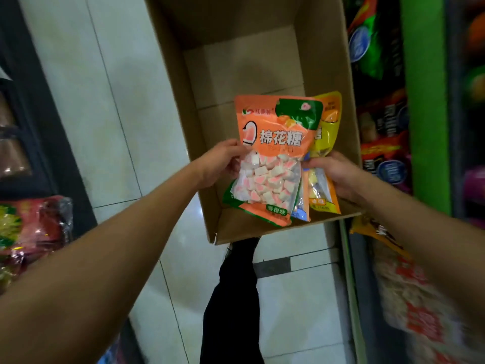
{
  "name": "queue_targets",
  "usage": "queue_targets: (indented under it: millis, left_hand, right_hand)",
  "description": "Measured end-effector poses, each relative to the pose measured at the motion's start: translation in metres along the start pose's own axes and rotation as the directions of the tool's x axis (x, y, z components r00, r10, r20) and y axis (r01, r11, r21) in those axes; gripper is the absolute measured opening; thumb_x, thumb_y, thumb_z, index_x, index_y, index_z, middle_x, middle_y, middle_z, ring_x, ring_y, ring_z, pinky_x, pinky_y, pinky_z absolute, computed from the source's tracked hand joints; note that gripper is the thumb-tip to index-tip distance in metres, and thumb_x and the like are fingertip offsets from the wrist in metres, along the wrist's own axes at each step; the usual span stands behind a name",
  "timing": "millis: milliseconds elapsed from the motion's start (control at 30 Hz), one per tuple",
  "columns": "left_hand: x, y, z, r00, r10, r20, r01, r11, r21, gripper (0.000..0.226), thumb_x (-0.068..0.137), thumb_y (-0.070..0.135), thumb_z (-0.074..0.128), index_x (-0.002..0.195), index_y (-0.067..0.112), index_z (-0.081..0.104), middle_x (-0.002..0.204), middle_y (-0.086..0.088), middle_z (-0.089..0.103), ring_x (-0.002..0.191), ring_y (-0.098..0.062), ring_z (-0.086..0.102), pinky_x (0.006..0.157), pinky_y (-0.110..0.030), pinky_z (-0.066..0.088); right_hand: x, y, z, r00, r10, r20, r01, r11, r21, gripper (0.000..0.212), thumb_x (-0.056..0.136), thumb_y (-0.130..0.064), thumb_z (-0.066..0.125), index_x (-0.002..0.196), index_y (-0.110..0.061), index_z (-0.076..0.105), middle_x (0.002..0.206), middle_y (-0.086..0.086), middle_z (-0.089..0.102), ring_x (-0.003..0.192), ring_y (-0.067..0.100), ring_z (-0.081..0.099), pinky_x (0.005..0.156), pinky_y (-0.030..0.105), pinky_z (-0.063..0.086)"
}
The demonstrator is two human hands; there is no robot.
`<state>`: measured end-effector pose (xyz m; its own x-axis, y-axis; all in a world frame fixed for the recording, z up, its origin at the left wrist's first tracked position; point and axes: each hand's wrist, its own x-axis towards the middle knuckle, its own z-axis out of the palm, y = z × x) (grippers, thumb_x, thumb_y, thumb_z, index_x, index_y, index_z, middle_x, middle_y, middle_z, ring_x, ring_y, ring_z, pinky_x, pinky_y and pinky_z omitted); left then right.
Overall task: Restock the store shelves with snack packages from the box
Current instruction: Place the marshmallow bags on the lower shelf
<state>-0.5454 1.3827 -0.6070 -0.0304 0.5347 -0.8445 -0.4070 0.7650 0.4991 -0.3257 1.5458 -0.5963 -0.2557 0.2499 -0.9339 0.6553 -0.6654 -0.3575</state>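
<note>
Hands point(223, 164) hide perhaps three packets point(278, 158).

An orange marshmallow bag point(273, 158) is held upright at the frame's centre, its clear lower window showing pink-and-white pieces, a green patch at its 1 o'clock corner. Fanned behind it toward 3 o'clock is a yellow bag point(326, 127), with what may be a third, blue-edged bag point(301, 206) between them; too little shows to be sure. All hang over the near end of an open brown cardboard box point(328, 61), which stretches toward 12 o'clock on the floor, its visible bottom bare.
</note>
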Motion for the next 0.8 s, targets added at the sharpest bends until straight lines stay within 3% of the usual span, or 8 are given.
queue_targets:
  millis: [133,267,333,433,567,633,700,800]
  left_hand:
    - [-0.105,0.050,0.017,0.996,0.092,-0.021,-0.091,0.995,0.043,0.023,0.095,0.031,0.067,0.101,0.008,0.064,0.077,0.005,0.074,0.066,-0.012,0.067,0.065,-0.029,0.053]
    - [-0.213,0.087,0.061,0.980,0.180,-0.086,-0.185,0.981,-0.055,0.044,0.086,0.034,0.077,0.108,-0.002,0.067,0.104,-0.014,0.077,0.098,-0.036,0.073,0.085,-0.044,0.059]
    - [-0.267,0.098,0.091,0.978,0.182,-0.105,-0.197,0.968,-0.158,0.040,0.081,0.025,0.080,0.109,0.003,0.063,0.112,-0.019,0.073,0.103,-0.040,0.070,0.091,-0.051,0.057]
    - [-0.348,0.114,0.140,0.972,0.224,-0.075,-0.236,0.936,-0.262,0.029,0.077,0.008,0.075,0.094,0.010,0.052,0.099,-0.020,0.063,0.087,-0.034,0.066,0.089,-0.050,0.051]
    - [-0.448,0.105,0.212,0.949,0.317,0.004,-0.310,0.931,-0.192,0.042,0.095,0.012,0.056,0.124,-0.015,0.045,0.126,-0.034,0.048,0.109,-0.044,0.048,0.111,-0.065,0.029]
    - [-0.493,0.088,0.248,0.934,0.357,-0.009,-0.356,0.928,-0.108,0.042,0.098,0.015,0.059,0.123,-0.018,0.048,0.121,-0.034,0.054,0.107,-0.042,0.051,0.103,-0.060,0.040]
    - [-0.536,0.077,0.282,0.886,0.452,-0.105,-0.453,0.891,0.022,0.032,0.089,0.020,0.074,0.108,-0.003,0.063,0.110,-0.021,0.067,0.097,-0.033,0.062,0.089,-0.048,0.051]
    - [-0.588,0.062,0.326,0.875,0.475,-0.093,-0.469,0.879,0.081,0.066,0.067,0.031,0.090,0.122,0.006,0.062,0.116,-0.012,0.070,0.103,-0.030,0.069,0.094,-0.047,0.055]
  right_hand:
    - [-0.118,-0.035,0.005,0.995,-0.102,0.005,0.101,0.992,0.077,0.041,0.082,0.007,0.064,0.121,-0.003,0.063,0.107,0.019,0.074,0.093,0.038,0.073,0.078,0.047,0.061]
    - [-0.247,-0.043,0.014,0.982,-0.189,-0.015,0.188,0.960,0.206,0.033,0.083,0.012,0.054,0.109,-0.001,0.068,0.091,0.018,0.075,0.076,0.034,0.072,0.058,0.036,0.058]
    - [-0.308,-0.031,0.017,0.972,-0.229,-0.048,0.233,0.933,0.275,0.036,0.082,0.011,0.054,0.114,0.002,0.067,0.100,0.023,0.074,0.084,0.038,0.071,0.071,0.046,0.061]
    - [-0.391,-0.004,0.016,0.951,-0.270,-0.147,0.306,0.885,0.350,0.041,0.084,0.009,0.054,0.124,0.003,0.063,0.117,0.030,0.067,0.107,0.049,0.064,0.097,0.065,0.048]
    - [-0.507,0.053,0.004,0.916,-0.338,-0.217,0.402,0.801,0.443,0.041,0.088,0.007,0.048,0.126,0.005,0.060,0.122,0.034,0.062,0.115,0.055,0.057,0.101,0.070,0.041]
    - [-0.558,0.091,-0.007,0.899,-0.361,-0.250,0.439,0.749,0.497,0.041,0.088,0.007,0.048,0.127,0.005,0.059,0.126,0.035,0.060,0.118,0.056,0.055,0.103,0.070,0.039]
    - [-0.607,0.127,-0.019,0.876,-0.390,-0.283,0.482,0.679,0.555,0.042,0.084,0.005,0.050,0.126,0.007,0.059,0.125,0.036,0.060,0.112,0.053,0.059,0.102,0.067,0.042]
    - [-0.677,0.179,-0.031,0.846,-0.441,-0.299,0.520,0.560,0.645,0.041,0.070,-0.007,0.063,0.110,-0.004,0.072,0.108,0.026,0.070,0.090,0.040,0.070,0.090,0.057,0.053]
